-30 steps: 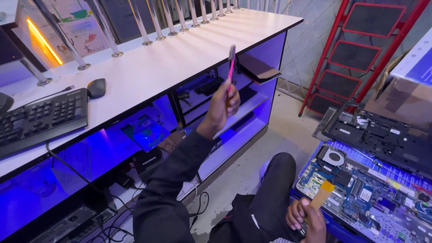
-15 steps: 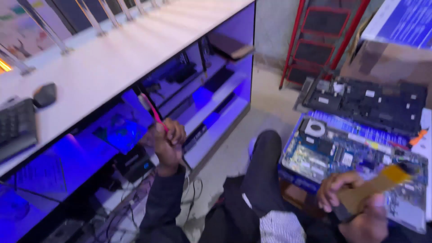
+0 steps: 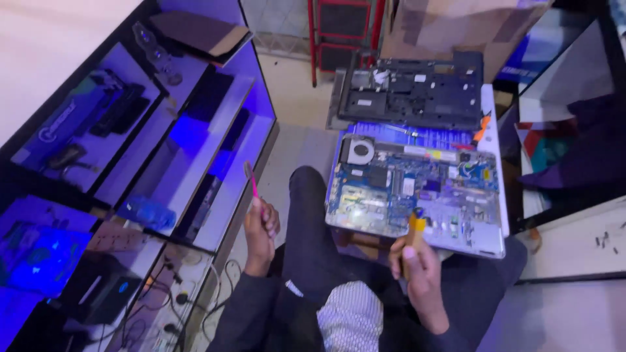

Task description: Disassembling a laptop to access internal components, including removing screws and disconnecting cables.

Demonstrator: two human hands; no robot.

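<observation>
Pink and slim, the tool (image 3: 252, 184) stands nearly upright in the left hand (image 3: 261, 225) — grip closed around its lower end, tip tilted slightly left, beside the blue-lit shelves (image 3: 195, 150). The right hand (image 3: 417, 261) clamps an orange-yellow handle (image 3: 413, 228), long axis pointing up-screen at the near edge of the opened laptop's blue circuit board (image 3: 417, 186) — flat, rectangular, round fan (image 3: 359, 151) at its far left corner.
</observation>
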